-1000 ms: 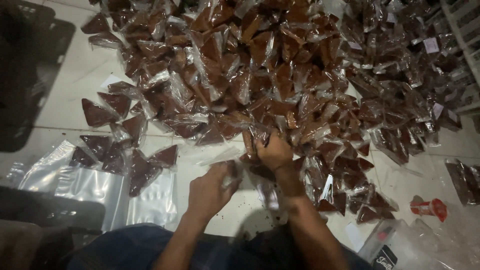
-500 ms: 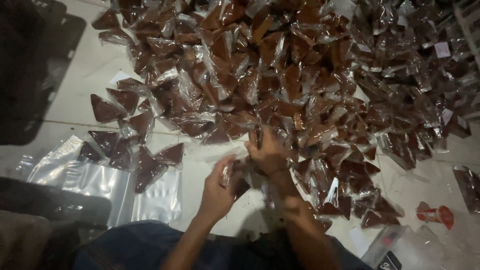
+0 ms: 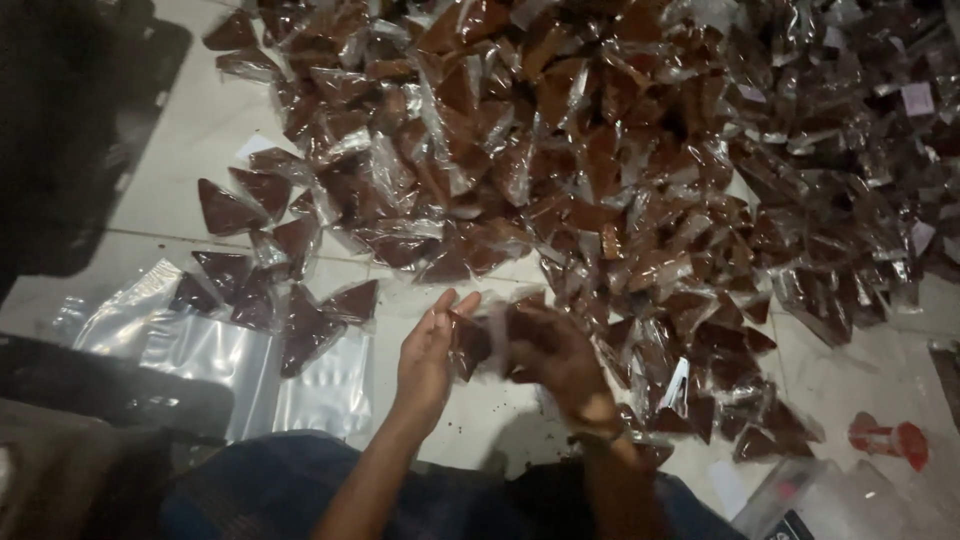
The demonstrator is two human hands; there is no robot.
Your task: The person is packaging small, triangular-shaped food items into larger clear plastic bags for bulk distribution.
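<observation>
While before apart, hands (image 3: 490,355) now together.

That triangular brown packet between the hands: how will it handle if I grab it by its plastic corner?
The packet, held between left hand and right hand, would probably feel slick, as its clear wrap shines. The loose film beyond the wedge looks floppy, so a corner grip may let it swing. The wedges in the pile keep their shape, suggesting fairly firm filling.

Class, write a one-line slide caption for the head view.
Both hands, left hand and right hand, hold a brown triangular packet beside a heap of packets.
</observation>
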